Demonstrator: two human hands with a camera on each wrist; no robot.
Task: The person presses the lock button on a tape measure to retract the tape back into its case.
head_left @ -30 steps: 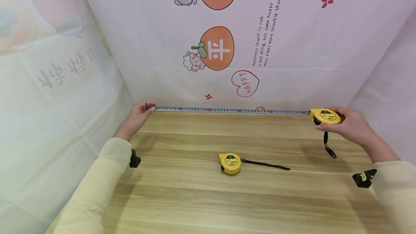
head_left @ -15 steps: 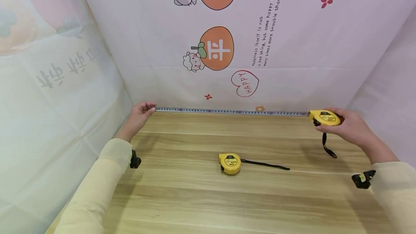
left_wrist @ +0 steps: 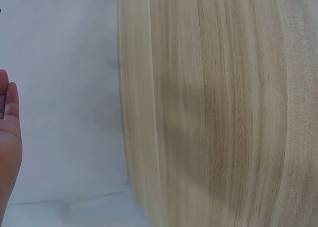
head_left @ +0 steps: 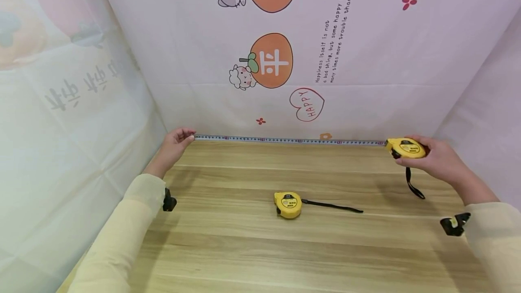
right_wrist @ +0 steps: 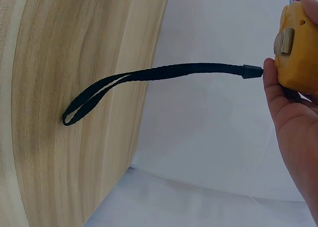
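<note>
My left hand (head_left: 175, 145) pinches the free end of a pulled-out tape blade (head_left: 281, 140) between thumb and fingers, at the left end of the back edge. The blade runs straight across to a yellow tape measure (head_left: 407, 148), whose case my right hand (head_left: 437, 155) grips from the right. From that case hangs a black wrist strap (right_wrist: 164, 72), its loop dangling over the wood. A second yellow tape measure (head_left: 288, 205) lies on the table, its black strap (head_left: 333, 205) stretched to the right. In the left wrist view only part of the left hand (left_wrist: 9, 137) shows, its fingertips cut off.
The wooden table (head_left: 260, 257) meets a printed cloth backdrop (head_left: 366, 103) at its back edge. More cloth hangs on the left side (head_left: 81, 148) and on the right. Small black wrist cameras sit at both sleeve cuffs.
The right hand and its tape measure have shifted very slightly left, and the hanging strap swings a little. The left hand and the second tape measure stay put.
</note>
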